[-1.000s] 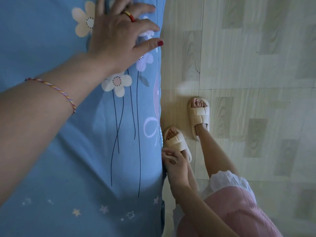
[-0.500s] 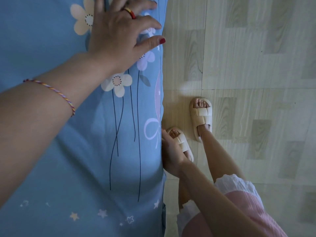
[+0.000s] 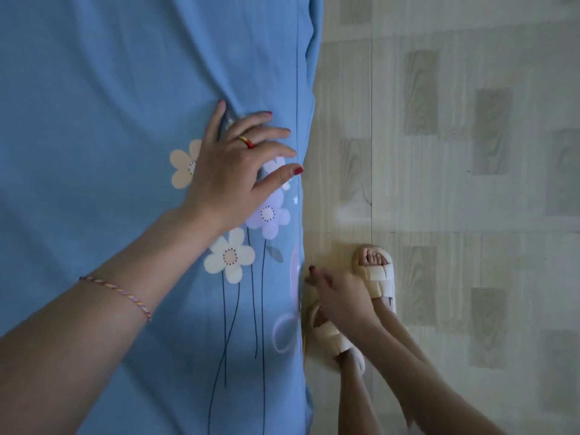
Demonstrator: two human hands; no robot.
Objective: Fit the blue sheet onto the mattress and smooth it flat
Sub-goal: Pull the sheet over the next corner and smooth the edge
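My left hand [image 3: 232,171] flat on the blue sheet [image 3: 110,89] with fingers spread, sheet covering the mattress top to its edge, my right hand [image 3: 337,298] low at the sheet's side edge, its grip blurred beyond telling, cream slippers [image 3: 378,277] on the wood-pattern floor [image 3: 455,152]

Blue sheet [image 3: 110,89] with printed flowers and thin dark stems, spread over mattress top, edge turned down along the side facing the floor. Mostly flat; shallow creases fanning out beyond the fingertips of the left hand [image 3: 232,171] pressing it. Side edge touched lower down by right hand [image 3: 339,299].
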